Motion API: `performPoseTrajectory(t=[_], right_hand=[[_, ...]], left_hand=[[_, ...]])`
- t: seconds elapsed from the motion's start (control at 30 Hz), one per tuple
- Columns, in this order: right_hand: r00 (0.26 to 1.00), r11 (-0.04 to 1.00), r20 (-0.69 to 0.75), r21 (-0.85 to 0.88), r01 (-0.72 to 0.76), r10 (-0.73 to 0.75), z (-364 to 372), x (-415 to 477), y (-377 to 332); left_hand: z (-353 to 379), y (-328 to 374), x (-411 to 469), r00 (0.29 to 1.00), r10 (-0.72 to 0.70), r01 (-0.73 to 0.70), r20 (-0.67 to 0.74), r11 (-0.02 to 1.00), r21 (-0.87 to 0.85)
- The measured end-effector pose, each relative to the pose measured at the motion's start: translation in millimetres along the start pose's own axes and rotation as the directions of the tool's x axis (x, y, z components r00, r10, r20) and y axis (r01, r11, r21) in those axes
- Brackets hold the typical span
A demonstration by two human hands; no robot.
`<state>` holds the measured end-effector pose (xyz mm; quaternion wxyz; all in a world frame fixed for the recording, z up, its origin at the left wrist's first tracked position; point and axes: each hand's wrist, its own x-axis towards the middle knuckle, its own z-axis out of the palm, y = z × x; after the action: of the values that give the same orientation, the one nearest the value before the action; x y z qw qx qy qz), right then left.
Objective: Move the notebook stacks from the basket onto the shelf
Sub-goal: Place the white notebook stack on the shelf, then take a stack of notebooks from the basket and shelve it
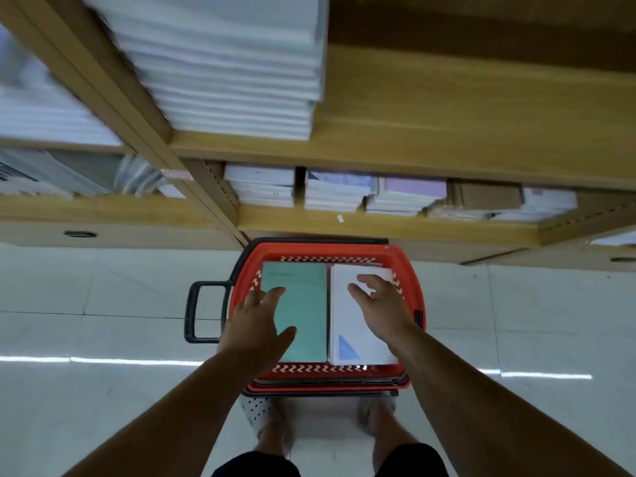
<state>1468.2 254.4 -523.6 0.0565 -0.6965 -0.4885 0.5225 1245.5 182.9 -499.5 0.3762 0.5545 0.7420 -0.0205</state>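
A red basket (pixel 411 294) stands on the floor in front of the wooden shelf (pixel 430 108). Two notebook stacks lie side by side in it: a green-covered stack (pixel 306 304) on the left and a white-covered stack (pixel 347 325) with a blue triangle on the right. My left hand (pixel 256 327) hovers over the left edge of the green stack with its fingers spread. My right hand (pixel 382 306) is over the white stack, fingers apart, holding nothing. Whether either hand touches a cover I cannot tell.
A tall pile of white notebooks (pixel 234 63) fills the left of the upper shelf board; bare wood lies to its right. The lower shelf holds several lower piles (pixel 337 192) and a brown box (pixel 488 196). The basket's black handle (pixel 196 311) sticks out left.
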Motion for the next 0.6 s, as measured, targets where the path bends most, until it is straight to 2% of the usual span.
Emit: performPoseTrajectory(t=[0.1, 0.2, 0.43, 0.53, 0.6], right_hand=[[0.997, 0.997, -0.020, 0.012, -0.078, 0.078, 13.6, 15.0, 47.3], [0.996, 0.997, -0.051, -0.022, -0.068, 0.067, 23.4, 40.4, 95.0], [0.990, 0.998, -0.130, 0.045, -0.051, 0.056, 33.8, 101.4, 187.4], [0.990, 0.999, -0.137, 0.039, -0.029, 0.034, 38.8, 114.9, 208.1], [0.986, 0.999, -0.165, 0.041, -0.017, 0.024, 41.6, 122.1, 216.2]], left_hand=[[48.8, -5.4, 20.7, 0.997, 0.027, -0.022, 0.069, 0.997, -0.070], [98.8, -0.5, 45.9, 0.995, 0.051, -0.037, 0.086, 0.988, -0.152], [200.0, 12.7, 99.0, 0.995, 0.044, -0.011, 0.088, 0.939, -0.344], [224.8, 10.5, 114.9, 0.997, 0.042, -0.017, 0.063, 0.934, -0.356], [236.7, 8.3, 120.9, 0.998, 0.050, -0.038, 0.033, 0.956, -0.292]])
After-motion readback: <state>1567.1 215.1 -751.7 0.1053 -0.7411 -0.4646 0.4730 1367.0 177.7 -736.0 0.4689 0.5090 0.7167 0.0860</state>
